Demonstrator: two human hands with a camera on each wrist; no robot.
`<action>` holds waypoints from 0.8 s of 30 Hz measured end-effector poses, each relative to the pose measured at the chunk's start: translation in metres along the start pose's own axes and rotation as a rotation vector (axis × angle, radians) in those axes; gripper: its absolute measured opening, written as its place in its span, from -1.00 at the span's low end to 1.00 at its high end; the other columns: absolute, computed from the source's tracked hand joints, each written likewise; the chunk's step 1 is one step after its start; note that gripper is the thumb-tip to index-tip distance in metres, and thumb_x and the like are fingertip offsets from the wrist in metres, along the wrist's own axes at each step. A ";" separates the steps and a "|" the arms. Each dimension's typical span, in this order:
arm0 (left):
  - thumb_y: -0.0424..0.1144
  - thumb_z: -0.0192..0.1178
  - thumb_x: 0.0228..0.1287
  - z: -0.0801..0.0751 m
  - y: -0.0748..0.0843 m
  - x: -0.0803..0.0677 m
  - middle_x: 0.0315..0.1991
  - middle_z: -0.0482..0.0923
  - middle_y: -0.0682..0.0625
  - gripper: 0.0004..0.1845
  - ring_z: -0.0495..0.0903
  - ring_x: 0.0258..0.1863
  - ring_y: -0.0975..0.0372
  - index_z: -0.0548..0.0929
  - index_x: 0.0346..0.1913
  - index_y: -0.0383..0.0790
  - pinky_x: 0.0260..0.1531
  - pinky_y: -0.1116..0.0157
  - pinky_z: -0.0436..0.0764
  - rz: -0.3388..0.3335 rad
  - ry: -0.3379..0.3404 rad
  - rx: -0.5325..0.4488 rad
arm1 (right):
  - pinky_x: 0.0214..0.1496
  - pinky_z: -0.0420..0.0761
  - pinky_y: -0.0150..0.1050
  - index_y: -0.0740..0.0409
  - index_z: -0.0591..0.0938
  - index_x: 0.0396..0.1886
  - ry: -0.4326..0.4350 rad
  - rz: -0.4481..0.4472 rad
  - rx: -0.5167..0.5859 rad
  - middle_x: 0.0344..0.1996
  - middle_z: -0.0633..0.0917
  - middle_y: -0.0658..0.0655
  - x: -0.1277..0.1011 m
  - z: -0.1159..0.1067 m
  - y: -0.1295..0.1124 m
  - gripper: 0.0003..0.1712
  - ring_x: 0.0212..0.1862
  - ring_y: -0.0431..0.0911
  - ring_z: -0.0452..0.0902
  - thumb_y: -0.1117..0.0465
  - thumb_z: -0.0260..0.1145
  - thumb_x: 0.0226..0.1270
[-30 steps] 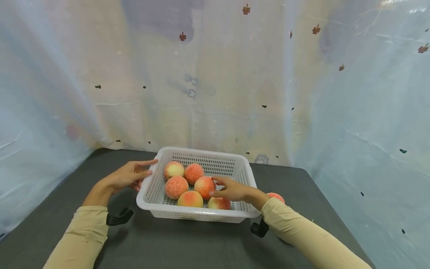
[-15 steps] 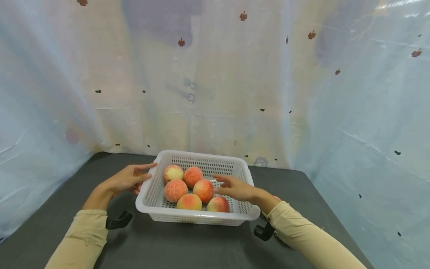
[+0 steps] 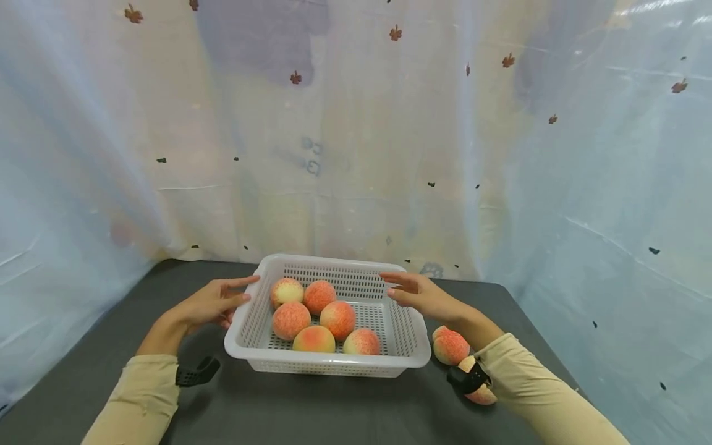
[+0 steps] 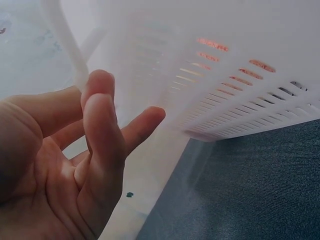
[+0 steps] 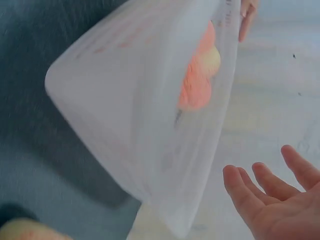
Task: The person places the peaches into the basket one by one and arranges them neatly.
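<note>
A white slotted plastic basket (image 3: 328, 366) stands on the dark table, holding several red-and-yellow peaches (image 3: 337, 320) grouped toward its left and front. At its left rim, my left hand (image 3: 208, 303) holds the edge, with index finger and thumb along the top and other fingers curled below. The left wrist view shows those fingers (image 4: 102, 120) bent close to the basket's wall. My right hand (image 3: 425, 296) hovers over the basket's right rim, fingers spread and nothing in them; the right wrist view shows the hand (image 5: 280, 200) apart from the rim.
To the right of the basket, two more peaches lie on the table: one red peach (image 3: 449, 345) and a paler peach (image 3: 481, 394) partly hidden by the right wrist's black camera mount (image 3: 464, 378). A pale plastic curtain (image 3: 356, 154) hangs around the back and sides.
My right hand has moved right, away from the peaches in the basket to over its right rim, uncovering the peaches outside. The left hand stays at the left rim.
</note>
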State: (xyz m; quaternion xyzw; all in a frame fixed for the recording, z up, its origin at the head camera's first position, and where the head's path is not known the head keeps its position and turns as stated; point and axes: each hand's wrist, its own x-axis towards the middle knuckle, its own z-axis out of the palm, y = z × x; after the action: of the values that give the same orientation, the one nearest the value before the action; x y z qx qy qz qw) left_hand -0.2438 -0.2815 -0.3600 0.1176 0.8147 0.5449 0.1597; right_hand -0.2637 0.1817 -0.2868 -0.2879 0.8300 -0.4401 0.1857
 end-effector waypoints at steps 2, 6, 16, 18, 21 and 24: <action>-0.06 0.09 0.56 0.000 0.000 0.000 -0.37 0.62 -0.06 -0.25 0.51 -0.63 0.34 0.02 0.64 -0.10 -0.52 0.23 0.70 -0.008 0.010 -0.004 | 0.43 0.41 0.21 0.16 0.24 0.58 0.013 -0.011 0.011 0.54 0.30 0.26 -0.004 -0.008 0.002 -0.32 0.52 0.27 0.25 0.02 0.12 0.60; -0.05 0.09 0.56 -0.001 0.000 0.000 -0.32 0.64 -0.08 -0.25 0.50 -0.62 0.34 0.02 0.64 -0.10 -0.51 0.22 0.71 -0.014 0.017 -0.004 | 0.44 0.40 0.24 0.20 0.23 0.57 0.051 -0.012 0.027 0.54 0.29 0.31 -0.017 -0.023 0.011 -0.33 0.52 0.32 0.22 0.03 0.09 0.62; -0.07 0.11 0.55 -0.001 0.005 0.004 -0.33 0.64 -0.06 -0.25 0.50 -0.61 0.34 0.03 0.64 -0.08 -0.52 0.26 0.70 -0.015 0.020 -0.013 | 0.44 0.41 0.21 0.17 0.23 0.57 0.170 0.108 0.009 0.55 0.24 0.32 -0.046 -0.049 0.043 -0.29 0.54 0.32 0.16 -0.05 0.12 0.60; -0.07 0.11 0.55 0.000 0.007 0.003 -0.35 0.63 -0.06 -0.25 0.50 -0.62 0.34 0.04 0.64 -0.08 -0.52 0.27 0.69 -0.015 0.027 -0.013 | 0.44 0.41 0.21 0.18 0.22 0.57 0.181 0.114 0.001 0.55 0.25 0.33 -0.049 -0.051 0.047 -0.28 0.54 0.32 0.16 -0.05 0.12 0.60; -0.09 0.11 0.55 0.001 0.007 0.002 -0.38 0.62 -0.05 -0.26 0.51 -0.62 0.34 0.05 0.63 -0.08 -0.52 0.26 0.70 -0.020 0.021 -0.015 | 0.43 0.42 0.21 0.21 0.21 0.57 0.173 0.132 -0.007 0.55 0.25 0.35 -0.055 -0.052 0.055 -0.27 0.53 0.34 0.17 -0.04 0.12 0.60; -0.09 0.11 0.55 0.002 0.005 0.001 -0.39 0.61 -0.04 -0.26 0.51 -0.63 0.34 0.04 0.63 -0.09 -0.52 0.25 0.69 -0.022 0.016 -0.016 | 0.42 0.43 0.21 0.23 0.21 0.57 0.143 0.144 -0.004 0.54 0.25 0.39 -0.060 -0.051 0.065 -0.28 0.52 0.37 0.17 -0.02 0.12 0.60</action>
State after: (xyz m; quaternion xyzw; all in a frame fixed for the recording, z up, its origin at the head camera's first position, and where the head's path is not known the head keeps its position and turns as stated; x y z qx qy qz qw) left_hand -0.2435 -0.2778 -0.3564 0.1029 0.8128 0.5505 0.1602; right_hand -0.2675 0.2813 -0.3103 -0.1960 0.8606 -0.4433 0.1566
